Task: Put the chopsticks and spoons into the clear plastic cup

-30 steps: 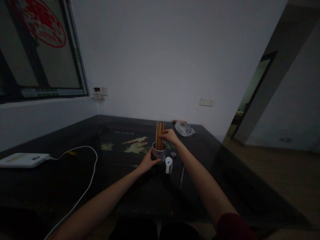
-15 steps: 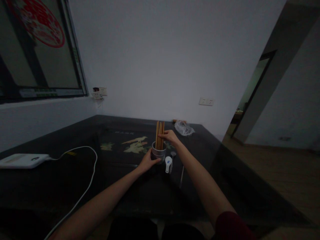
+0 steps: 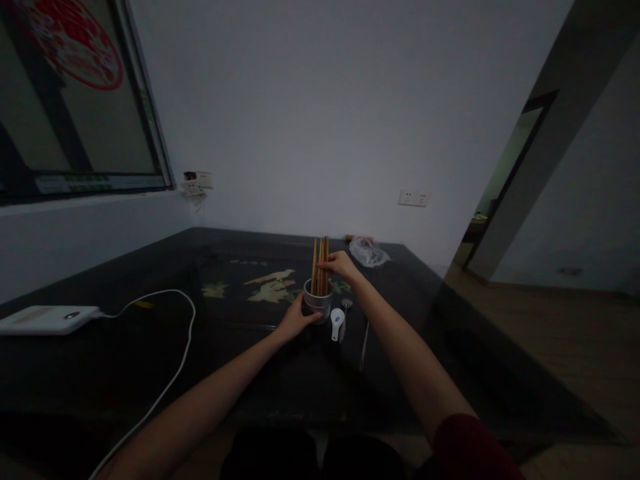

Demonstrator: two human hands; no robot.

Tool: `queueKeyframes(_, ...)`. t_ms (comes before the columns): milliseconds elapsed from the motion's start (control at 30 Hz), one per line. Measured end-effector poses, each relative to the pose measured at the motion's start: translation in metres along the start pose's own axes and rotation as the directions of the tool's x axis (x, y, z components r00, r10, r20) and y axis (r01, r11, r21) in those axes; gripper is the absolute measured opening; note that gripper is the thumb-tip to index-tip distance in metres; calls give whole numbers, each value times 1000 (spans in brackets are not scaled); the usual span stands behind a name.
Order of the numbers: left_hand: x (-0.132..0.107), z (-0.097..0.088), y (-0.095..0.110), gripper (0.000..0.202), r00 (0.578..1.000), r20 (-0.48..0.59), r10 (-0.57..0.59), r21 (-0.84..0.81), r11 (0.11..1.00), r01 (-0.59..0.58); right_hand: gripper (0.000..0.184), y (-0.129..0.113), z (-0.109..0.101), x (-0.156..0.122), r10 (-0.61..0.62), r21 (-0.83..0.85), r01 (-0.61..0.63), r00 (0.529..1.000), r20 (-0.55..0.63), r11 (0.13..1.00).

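Head view: cup (image 3: 319, 304) hides lower chopsticks (image 3: 322, 281), part of left hand (image 3: 295, 322).

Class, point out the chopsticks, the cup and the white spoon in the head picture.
Chopsticks (image 3: 321, 280): head view, on the middle of the shafts.
Cup (image 3: 318, 305): head view, on its outer wall.
White spoon (image 3: 337, 317): head view, on its bowl.
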State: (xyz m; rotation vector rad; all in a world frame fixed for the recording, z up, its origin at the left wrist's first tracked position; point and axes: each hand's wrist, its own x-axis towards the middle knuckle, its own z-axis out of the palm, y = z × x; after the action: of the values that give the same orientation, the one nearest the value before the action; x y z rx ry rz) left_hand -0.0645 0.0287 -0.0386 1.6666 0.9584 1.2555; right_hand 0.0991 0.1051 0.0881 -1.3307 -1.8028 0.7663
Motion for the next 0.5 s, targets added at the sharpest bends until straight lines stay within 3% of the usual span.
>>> queueKeyframes(500, -4, 0, 17, 67, 999, 4, -44, 43, 998, 43, 20, 1, 6, -1, 44, 85, -48, 998, 47, 995)
